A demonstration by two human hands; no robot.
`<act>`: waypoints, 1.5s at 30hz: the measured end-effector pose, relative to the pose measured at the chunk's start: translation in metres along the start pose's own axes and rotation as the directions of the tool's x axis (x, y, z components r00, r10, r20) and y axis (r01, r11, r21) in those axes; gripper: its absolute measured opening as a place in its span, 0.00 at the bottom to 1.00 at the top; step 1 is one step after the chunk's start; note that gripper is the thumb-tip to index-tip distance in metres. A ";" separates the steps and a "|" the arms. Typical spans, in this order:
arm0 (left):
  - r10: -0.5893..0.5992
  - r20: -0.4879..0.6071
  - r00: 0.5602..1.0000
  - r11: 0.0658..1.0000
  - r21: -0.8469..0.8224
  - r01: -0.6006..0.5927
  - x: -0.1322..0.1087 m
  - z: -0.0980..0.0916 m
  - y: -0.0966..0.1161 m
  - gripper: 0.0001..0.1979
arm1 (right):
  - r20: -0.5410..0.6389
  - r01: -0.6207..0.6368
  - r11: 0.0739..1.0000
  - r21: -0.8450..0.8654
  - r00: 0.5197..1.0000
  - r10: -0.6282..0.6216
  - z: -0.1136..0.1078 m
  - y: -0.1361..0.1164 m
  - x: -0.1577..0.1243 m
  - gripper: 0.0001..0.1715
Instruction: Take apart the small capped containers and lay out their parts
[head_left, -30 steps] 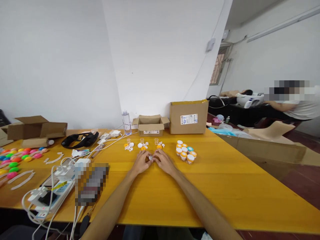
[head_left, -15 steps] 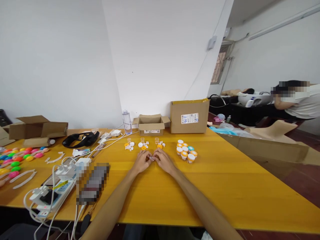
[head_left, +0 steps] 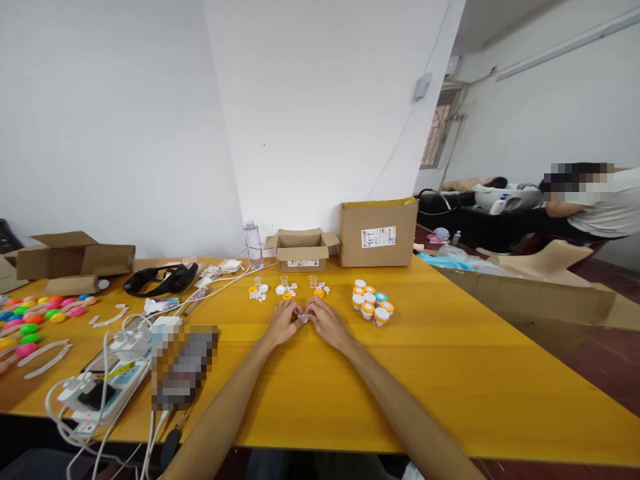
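Note:
Both hands meet at the middle of the yellow table (head_left: pixel 450 373). My left hand (head_left: pixel 283 323) and my right hand (head_left: pixel 324 321) pinch a small clear-and-white object (head_left: pixel 302 318) between their fingertips; it is too small to name. Just beyond the fingers lie small piles of white dice (head_left: pixel 258 294) with orange lids (head_left: pixel 287 296) and tiny clear cups (head_left: pixel 284 281). To the right stands a cluster of little capped jars (head_left: pixel 371 304) with orange, white and teal lids.
An open small carton (head_left: pixel 301 249) and a bigger closed carton (head_left: pixel 378 233) stand at the far edge beside a water bottle (head_left: pixel 253 245). On the left lie a power strip with cables (head_left: pixel 100 390), colourful round pieces (head_left: pixel 30 319) and black goggles (head_left: pixel 160 279). Another person (head_left: pixel 595 207) sits far right.
My hands have stayed together at the same spot, with only slight finger movement on the small object. The person at the right has shifted a little.

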State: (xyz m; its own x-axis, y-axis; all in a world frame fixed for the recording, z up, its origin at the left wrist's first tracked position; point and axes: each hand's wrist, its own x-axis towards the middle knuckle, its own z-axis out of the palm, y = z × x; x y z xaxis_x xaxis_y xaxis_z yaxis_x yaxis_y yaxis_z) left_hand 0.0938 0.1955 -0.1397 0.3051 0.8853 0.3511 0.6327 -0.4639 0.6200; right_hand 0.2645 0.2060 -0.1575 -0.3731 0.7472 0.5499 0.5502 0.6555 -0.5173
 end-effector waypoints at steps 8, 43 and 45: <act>0.004 -0.004 1.000 0.999 -0.038 -0.005 0.001 0.000 -0.002 0.08 | -0.029 -0.003 0.999 0.038 1.000 0.004 -0.003 -0.002 0.001 0.11; -0.007 -0.037 0.999 0.991 -0.133 0.002 0.002 0.003 -0.012 0.06 | -0.071 -0.113 0.950 -0.291 0.993 0.096 -0.002 0.009 -0.002 0.13; -0.004 -0.037 0.999 0.991 -0.136 -0.001 0.001 0.003 -0.012 0.06 | -0.064 -0.089 0.969 -0.229 0.995 0.076 -0.004 0.005 -0.002 0.13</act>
State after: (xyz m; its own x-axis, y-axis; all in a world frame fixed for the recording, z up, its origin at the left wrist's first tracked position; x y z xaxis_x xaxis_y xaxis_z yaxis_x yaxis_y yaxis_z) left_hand 0.0885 0.2025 -0.1490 0.2759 0.8854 0.3741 0.5295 -0.4649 0.7096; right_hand 0.2714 0.2072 -0.1589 -0.2812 0.7864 0.5500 0.7374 0.5438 -0.4006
